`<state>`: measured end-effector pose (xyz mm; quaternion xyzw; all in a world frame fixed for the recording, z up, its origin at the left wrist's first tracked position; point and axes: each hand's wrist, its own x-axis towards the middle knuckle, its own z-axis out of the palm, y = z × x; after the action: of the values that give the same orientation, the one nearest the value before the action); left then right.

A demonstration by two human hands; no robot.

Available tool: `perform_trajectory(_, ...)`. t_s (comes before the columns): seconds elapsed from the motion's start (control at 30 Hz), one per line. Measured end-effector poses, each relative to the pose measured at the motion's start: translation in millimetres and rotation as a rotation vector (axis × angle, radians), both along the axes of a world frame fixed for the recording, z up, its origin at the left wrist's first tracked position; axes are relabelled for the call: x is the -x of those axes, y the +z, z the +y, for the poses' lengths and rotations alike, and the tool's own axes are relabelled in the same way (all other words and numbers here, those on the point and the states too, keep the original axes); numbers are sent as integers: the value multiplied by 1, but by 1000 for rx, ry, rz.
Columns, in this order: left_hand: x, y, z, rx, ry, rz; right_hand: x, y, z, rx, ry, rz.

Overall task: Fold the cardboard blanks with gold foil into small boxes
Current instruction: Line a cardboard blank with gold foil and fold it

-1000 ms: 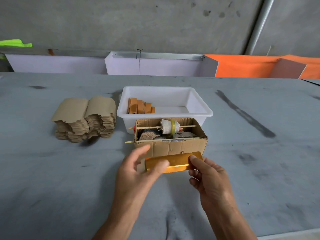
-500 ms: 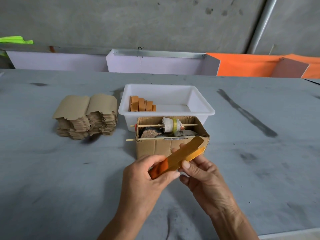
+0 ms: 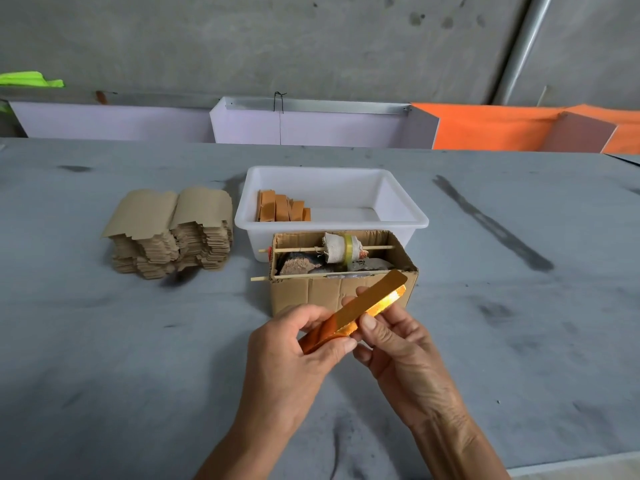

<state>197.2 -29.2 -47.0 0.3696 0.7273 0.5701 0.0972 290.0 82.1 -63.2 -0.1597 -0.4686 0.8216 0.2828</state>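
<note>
Shiny gold blank (image 3: 360, 308), long and thin and partly folded, brown-gold on its flat top and bright yellow where light hits its edge, dark orange at the low end. Held up in the air over the grey table (image 3: 138, 358), just in front of the cardboard box (image 3: 313, 292), slanting from low on the left to high on the right, with the high tip pointing at the box's right corner. Pinched at the low end by the curled fingers of the left hand (image 3: 294, 351), and clamped near the middle between thumb and fingers of the right hand (image 3: 398, 344).
</note>
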Motion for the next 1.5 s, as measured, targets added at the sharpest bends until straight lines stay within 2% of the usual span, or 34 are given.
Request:
perform_trajectory(0.27, 7, -14, -5, -5, 40, -131, 1, -3, 4, 110, -33, 46)
perform_trajectory(0.57, 8, -13, -6, -53, 64, -136, 3, -5, 6, 100, -37, 44)
perform_trajectory(1.37, 3, -10, 0, -202, 0, -295, 1, -2, 5, 98, -68, 45)
perform_trajectory(1.5, 0, -6, 3, -259, 14, -400, 1, -2, 5, 103, -70, 56)
